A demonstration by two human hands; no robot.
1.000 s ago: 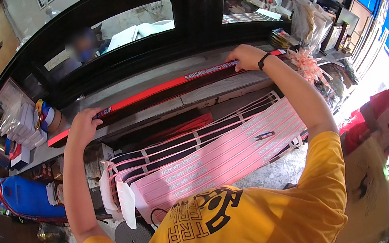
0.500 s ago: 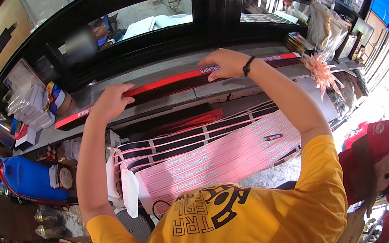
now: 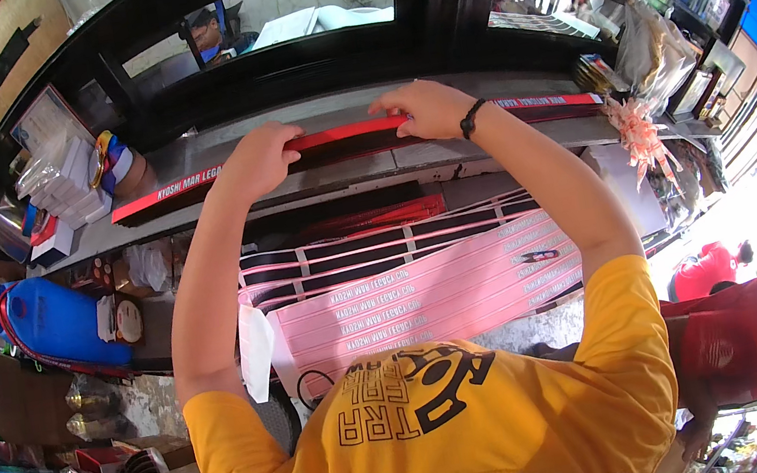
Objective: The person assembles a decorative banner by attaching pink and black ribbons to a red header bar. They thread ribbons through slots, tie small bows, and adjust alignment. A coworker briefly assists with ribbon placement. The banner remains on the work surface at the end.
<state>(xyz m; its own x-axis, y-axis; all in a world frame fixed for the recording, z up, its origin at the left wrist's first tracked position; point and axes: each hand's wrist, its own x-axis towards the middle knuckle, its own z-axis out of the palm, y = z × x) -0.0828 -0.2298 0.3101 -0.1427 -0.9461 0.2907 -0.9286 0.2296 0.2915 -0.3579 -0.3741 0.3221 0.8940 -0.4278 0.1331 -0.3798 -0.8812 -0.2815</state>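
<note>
A long, narrow stack of red printed ribbon strips (image 3: pixel 348 131) with dark undersides lies along the grey counter. My left hand (image 3: pixel 264 160) grips it left of its middle, fingers over the far edge and thumb on the near side. Farther right, my right hand (image 3: pixel 430 111), with a black band at the wrist, pinches the same stack between thumb and fingers. Both forearms reach over a pink sheet of uncut printed ribbon (image 3: pixel 398 302) nearer to me, with a small snipper-like tool (image 3: pixel 527 257) on it.
White boxes (image 3: pixel 65 181) are piled at the counter's left end. A blue jerrycan (image 3: pixel 58 319) stands below them. An orange-and-white ribbon rosette (image 3: pixel 641 143) hangs at the right end. A person in red (image 3: pixel 746 338) is close on my right; dark window frames stand behind the counter.
My left hand has slid right along the red ribbon stack, closer to my right hand, which keeps its hold. The person in red on the right has shifted posture.
</note>
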